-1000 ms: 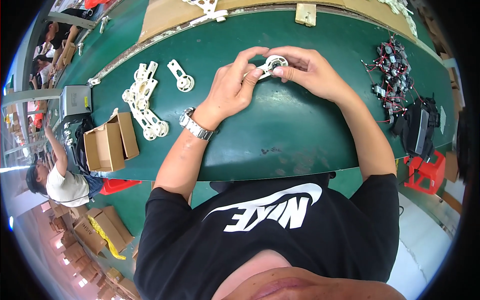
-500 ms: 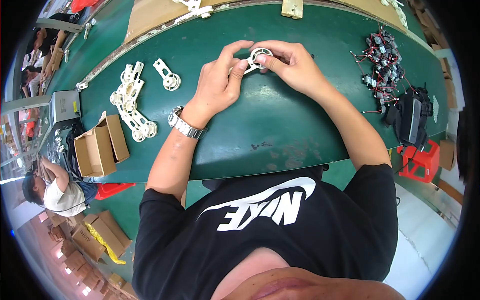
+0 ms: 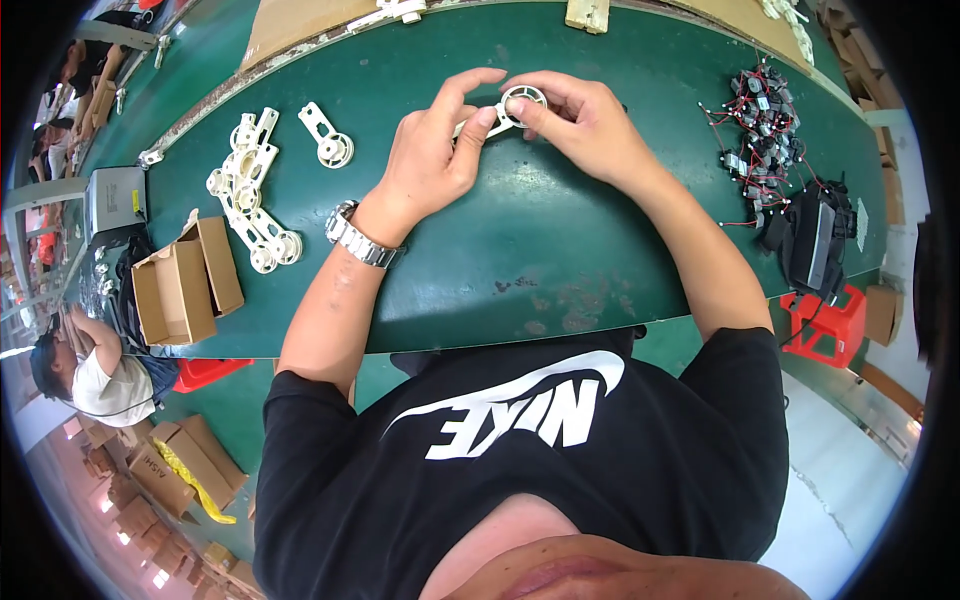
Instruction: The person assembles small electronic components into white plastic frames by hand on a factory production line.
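Change since earlier: both hands and the part between them sit a little further left and farther up the green table [image 3: 560, 250] than a second ago; the grip looks the same.
Left hand [image 3: 430, 150]: fingers curled close together, thumb and forefinger tips pinching the left side of the white ring part [image 3: 520, 103]; a metal wristwatch [image 3: 358, 238] on the wrist.
Right hand [image 3: 585, 125]: fingers bent and closed in, thumb and forefinger pressed on the ring's right rim.
White ring part: held between both hands just above the table's far middle; its arm end is hidden by the left fingers.
Loose white parts [image 3: 250, 190]: a cluster lying far left on the table, with one single piece [image 3: 328, 140] just right of it, well apart from the hands.
Small motors with red and black wires [image 3: 758, 130]: a heap at the far right.
Black device [image 3: 815, 245]: right edge, near side of the motors.
Open cardboard box [image 3: 185, 285]: brown, flaps up, at the table's near-left edge.
Grey box [image 3: 115, 195]: left of the carton, with a small yellow label.
Cardboard cartons [image 3: 185, 460]: brown, stacked on the floor at lower left.
Red stool [image 3: 825, 325]: below the table's right edge.
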### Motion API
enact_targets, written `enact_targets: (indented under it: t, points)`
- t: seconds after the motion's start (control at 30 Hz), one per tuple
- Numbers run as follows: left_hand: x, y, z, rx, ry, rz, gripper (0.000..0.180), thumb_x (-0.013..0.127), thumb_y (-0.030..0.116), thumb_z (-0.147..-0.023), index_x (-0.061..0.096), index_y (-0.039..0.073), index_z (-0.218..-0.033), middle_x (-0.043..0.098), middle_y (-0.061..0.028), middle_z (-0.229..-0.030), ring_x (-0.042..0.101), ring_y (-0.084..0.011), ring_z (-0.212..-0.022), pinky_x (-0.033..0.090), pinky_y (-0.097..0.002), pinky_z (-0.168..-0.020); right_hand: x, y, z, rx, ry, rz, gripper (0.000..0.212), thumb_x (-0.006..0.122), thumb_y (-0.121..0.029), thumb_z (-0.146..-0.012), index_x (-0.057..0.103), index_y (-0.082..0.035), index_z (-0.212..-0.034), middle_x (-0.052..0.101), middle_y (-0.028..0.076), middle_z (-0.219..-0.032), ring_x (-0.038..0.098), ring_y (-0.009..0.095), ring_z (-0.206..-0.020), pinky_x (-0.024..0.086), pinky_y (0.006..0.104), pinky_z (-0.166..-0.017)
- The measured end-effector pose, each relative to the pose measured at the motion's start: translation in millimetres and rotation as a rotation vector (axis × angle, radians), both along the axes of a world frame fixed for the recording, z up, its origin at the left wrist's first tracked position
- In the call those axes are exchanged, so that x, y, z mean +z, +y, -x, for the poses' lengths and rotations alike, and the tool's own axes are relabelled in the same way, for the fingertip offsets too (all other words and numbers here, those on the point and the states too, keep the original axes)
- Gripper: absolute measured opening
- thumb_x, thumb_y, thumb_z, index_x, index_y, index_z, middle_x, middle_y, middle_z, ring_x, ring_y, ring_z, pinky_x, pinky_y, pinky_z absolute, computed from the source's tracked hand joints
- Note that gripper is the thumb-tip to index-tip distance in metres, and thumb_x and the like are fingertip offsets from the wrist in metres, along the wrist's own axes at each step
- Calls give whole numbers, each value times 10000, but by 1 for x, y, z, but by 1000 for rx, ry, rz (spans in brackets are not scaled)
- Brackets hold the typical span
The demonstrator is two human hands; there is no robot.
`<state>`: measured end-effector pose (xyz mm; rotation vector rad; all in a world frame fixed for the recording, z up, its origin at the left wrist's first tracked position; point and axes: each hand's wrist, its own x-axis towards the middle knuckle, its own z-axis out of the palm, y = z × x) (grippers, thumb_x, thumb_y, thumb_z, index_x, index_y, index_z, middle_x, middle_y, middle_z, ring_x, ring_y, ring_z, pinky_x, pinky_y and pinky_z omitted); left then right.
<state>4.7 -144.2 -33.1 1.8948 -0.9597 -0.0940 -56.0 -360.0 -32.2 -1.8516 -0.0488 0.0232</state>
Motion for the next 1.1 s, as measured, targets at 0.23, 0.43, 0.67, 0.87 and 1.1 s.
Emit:
enact_targets:
  t: [0.23,0.43,0.67,0.87,1.1]
  points:
    - [-1,1,0,-2,-5,-10,361,585,187,-1065,532,93,-1409,759,-160,-830,710,-348,-646,519,-388,-595,-3,-8,-1,90,-18,-50,267,708,-173,-1002,704,-35,-1229,683,-17,-917,593,49,-782,473,237,-671]
    - [-3,0,-4,-11,-30,-1,368,588,207,-1066,531,94,-1412,755,-156,-808,695,-351,-625,519,-394,-594,-3,0,1,-14,-76,90,261,724,-154,-948,710,-36,-1180,658,-31,-826,548,35,-710,462,240,-623]
    - [8,0,-3,303,-264,-51,452,625,325,-1048,530,49,-1394,678,-159,-973,704,-361,-834,554,-453,-689,9,-12,-8,25,41,-153,288,710,-214,-1018,696,-62,-1263,665,-13,-820,575,47,-717,454,221,-617]
    - [43,54,-41,925,-300,-799,650,490,617,-1036,687,0,-974,759,-221,-870,756,-418,-816,593,-514,-648,21,-27,-26,104,251,-59,388,641,-308,-1071,650,-71,-1377,641,5,-815,584,58,-703,463,222,-586]
    - [36,96,-58,732,-25,-878,615,694,581,-909,751,-31,-941,753,-265,-969,734,-431,-943,577,-502,-802,62,-30,-96,228,319,172,279,643,-356,-1047,719,-95,-1111,675,1,-783,583,64,-662,471,223,-589]
